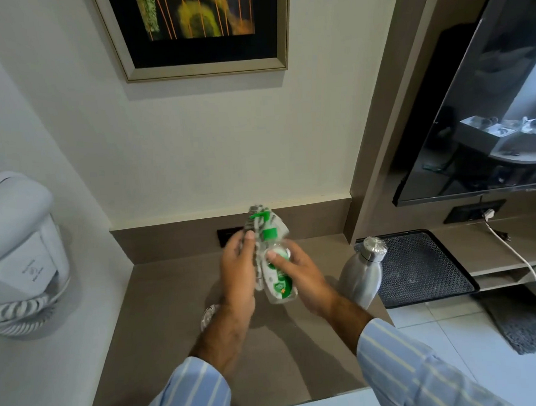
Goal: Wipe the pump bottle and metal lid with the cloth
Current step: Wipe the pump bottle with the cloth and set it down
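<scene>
The right hand has its fingers curled around the clear body of the pump bottle, thumb pressed on the front label, so the bottle is clamped and lifted clear of the brown counter. The left hand closes on the cloth, a patterned grey-and-white rag pressed flat against the bottle's left flank and trailing up behind the green pump head. The bottle's long axis runs near to far, tilted, with the base toward the person and the nozzle pointing away and slightly left toward the wall. It looks like thin, light plastic, partly full; smooth sides could slip under a rubbing cloth, so a grip round the waist seems safest, and the pump neck is probably the weak point. The cloth is soft and limp and will wrap any contour. A shiny round object, perhaps the metal lid, lies on the counter just beside the left wrist, though blur prevents certainty. A steel flask stands to the right, apart.
</scene>
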The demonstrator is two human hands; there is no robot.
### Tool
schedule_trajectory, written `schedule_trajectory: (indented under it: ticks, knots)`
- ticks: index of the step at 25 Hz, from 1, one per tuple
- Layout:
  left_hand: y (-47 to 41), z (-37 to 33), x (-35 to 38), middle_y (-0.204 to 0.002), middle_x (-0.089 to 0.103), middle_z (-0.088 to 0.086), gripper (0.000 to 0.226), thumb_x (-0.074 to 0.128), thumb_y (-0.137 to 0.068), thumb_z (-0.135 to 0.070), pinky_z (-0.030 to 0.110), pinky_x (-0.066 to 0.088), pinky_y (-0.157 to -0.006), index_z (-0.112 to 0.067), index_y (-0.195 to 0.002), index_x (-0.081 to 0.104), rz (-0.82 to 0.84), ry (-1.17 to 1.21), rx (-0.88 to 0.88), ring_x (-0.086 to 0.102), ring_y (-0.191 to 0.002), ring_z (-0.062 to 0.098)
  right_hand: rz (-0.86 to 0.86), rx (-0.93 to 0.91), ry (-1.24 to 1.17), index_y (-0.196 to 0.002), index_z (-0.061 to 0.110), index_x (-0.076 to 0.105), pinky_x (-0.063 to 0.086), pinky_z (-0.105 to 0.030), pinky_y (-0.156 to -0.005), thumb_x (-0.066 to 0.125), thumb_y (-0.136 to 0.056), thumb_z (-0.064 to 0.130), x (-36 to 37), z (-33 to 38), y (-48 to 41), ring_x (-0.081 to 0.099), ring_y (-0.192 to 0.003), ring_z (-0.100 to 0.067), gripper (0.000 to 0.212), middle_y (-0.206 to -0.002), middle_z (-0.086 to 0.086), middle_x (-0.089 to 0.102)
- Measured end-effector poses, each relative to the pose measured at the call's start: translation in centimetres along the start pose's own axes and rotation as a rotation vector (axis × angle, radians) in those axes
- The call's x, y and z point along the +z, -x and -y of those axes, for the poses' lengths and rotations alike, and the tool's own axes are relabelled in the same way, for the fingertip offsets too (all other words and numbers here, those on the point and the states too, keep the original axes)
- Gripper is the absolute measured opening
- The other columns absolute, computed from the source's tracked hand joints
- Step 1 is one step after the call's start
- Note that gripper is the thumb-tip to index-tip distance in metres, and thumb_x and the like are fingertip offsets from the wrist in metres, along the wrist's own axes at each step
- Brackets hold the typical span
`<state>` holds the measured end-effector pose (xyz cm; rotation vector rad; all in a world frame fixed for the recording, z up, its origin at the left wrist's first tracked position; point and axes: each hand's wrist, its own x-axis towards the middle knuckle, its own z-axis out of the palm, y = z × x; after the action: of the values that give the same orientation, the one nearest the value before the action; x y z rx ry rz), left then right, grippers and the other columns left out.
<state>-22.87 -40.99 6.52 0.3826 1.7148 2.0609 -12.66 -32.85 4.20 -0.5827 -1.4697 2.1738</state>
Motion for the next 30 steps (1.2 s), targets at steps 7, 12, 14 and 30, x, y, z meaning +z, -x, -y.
schedule_trajectory:
  ticks: [7, 12, 14, 30]
  knots:
    - [-0.7, -1.0, 0.2, -0.109, 0.077, 0.018, 0.039, 0.046, -0.106, -0.038, 0.042, 0.061, -0.082, -0.011, -0.114, 0.074, 0.283, 0.165, -0.213, 0.075, -0.097, 0.033, 0.01, 0.064, -0.071, -0.095, 0.017, 0.077, 0.062, -0.03, -0.057, 0.074, -0.093, 0.027, 0.4, 1.2, 0.7, 0.074, -0.061, -0.019, 0.011, -0.081, -0.01, 0.079]
    - [1.3, -0.4, 1.0, -0.098, 0.08, 0.003, 0.028, 0.048, -0.106, -0.034, 0.049, 0.061, -0.085, -0.025, -0.108, 0.074, 0.151, -0.143, 0.075, 0.076, -0.093, 0.022, -0.231, -0.104, 0.19, -0.113, 0.013, 0.075, 0.064, -0.035, -0.076, 0.081, -0.089, 0.034, 0.7, 1.2, 0.4, 0.078, -0.085, -0.02, 0.033, -0.101, -0.008, 0.081]
    - [2.0, -0.1, 1.2, -0.097, 0.078, -0.004, 0.024, 0.05, -0.105, -0.033, 0.045, 0.062, -0.083, -0.028, -0.11, 0.073, 0.123, -0.237, 0.16, 0.075, -0.092, 0.013, -0.356, -0.161, 0.488, -0.123, 0.019, 0.07, 0.064, -0.032, -0.082, 0.078, -0.089, 0.044, 0.7, 1.6, 0.7, 0.077, -0.094, -0.016, 0.043, -0.107, -0.001, 0.079]
    - [1.6, -0.9, 1.6, -0.127, 0.069, -0.003, 0.028, 0.054, -0.103, -0.026, 0.038, 0.056, -0.097, -0.027, -0.127, 0.068, 0.13, -0.138, 0.344, 0.066, -0.116, 0.016, -0.066, -0.109, -0.075, -0.134, 0.011, 0.067, 0.062, -0.037, -0.093, 0.082, -0.089, 0.021, 1.7, 2.5, 1.0, 0.074, -0.116, -0.031, 0.049, -0.128, -0.021, 0.074]
